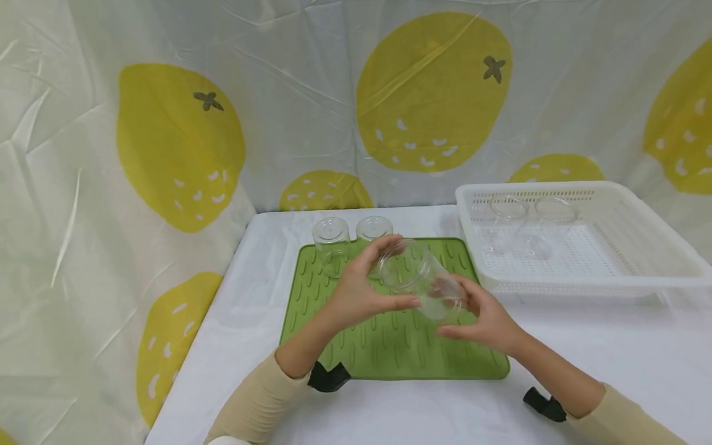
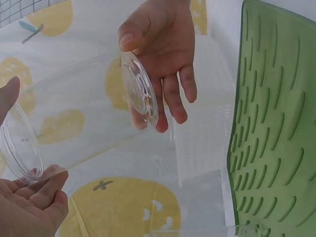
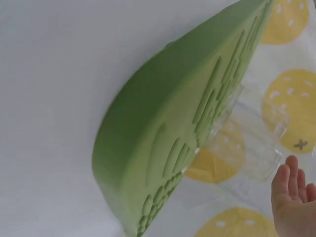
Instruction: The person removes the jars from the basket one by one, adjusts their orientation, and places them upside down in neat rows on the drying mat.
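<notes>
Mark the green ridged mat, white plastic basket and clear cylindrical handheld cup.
Green mat (image 1: 389, 343), head view, bare near part.
White basket (image 1: 592, 285), head view, front rim.
Handheld cup (image 2: 81, 111), left wrist view, side wall.

Curtained-off nook, lemon-print backdrop (creased), white-covered table

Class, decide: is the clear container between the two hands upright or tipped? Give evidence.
Tipped: in the head view, the clear container slants from the left hand down toward the right hand.
</notes>
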`<state>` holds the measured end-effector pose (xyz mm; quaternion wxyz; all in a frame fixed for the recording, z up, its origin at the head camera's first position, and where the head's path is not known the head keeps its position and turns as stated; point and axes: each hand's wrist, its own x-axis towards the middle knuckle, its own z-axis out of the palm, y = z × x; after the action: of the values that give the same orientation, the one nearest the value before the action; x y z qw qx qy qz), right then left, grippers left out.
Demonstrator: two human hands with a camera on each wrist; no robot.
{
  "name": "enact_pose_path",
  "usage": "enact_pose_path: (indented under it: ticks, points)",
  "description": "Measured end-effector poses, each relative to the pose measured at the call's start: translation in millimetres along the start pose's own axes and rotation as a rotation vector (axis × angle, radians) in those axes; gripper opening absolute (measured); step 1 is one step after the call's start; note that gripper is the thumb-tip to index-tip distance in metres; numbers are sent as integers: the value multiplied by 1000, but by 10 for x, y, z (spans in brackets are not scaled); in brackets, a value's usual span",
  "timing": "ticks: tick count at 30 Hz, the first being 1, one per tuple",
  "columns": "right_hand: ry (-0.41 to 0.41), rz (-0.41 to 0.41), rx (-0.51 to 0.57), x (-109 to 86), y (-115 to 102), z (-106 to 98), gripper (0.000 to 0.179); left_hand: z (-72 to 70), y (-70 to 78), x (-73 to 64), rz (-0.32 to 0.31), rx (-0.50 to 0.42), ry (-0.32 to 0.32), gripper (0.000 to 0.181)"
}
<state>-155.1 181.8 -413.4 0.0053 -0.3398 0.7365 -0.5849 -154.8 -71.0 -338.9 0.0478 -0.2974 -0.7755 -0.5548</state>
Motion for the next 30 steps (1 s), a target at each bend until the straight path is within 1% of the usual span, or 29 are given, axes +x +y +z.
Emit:
enact_pose_path:
  ticks: [7, 10, 15, 19, 22, 25, 28, 30]
  points:
    - [-42, -132, 70, -34, 2, -134, 79, -39, -63, -31, 4, -30, -28, 87]
    - [-52, -170, 98, -45, -3, -191, 79, -47, -85, -49, -7, -29, -37, 86]
    - [-59, -164, 106, -53, -47, -281, 76, -54, -113, -84, -58, -25, -46, 84]
    - [-72, -209, 140, -31, -90, -347, 76, -55, -142, -115, -97, -30, -58, 84]
    - [-81, -261, 178, -6, -118, -393, 76, -50, -171, -137, -106, -46, -73, 84]
    - [-73, -253, 180, 8, -167, -437, 75, -39, -202, -155, -113, -66, -91, 83]
    - [-72, -263, 177, 30, -214, -474, 75, -26, -227, -172, -129, -83, -112, 80]
    - [-71, -284, 181, 49, -239, -493, 74, -15, -243, -179, -133, -91, -124, 79]
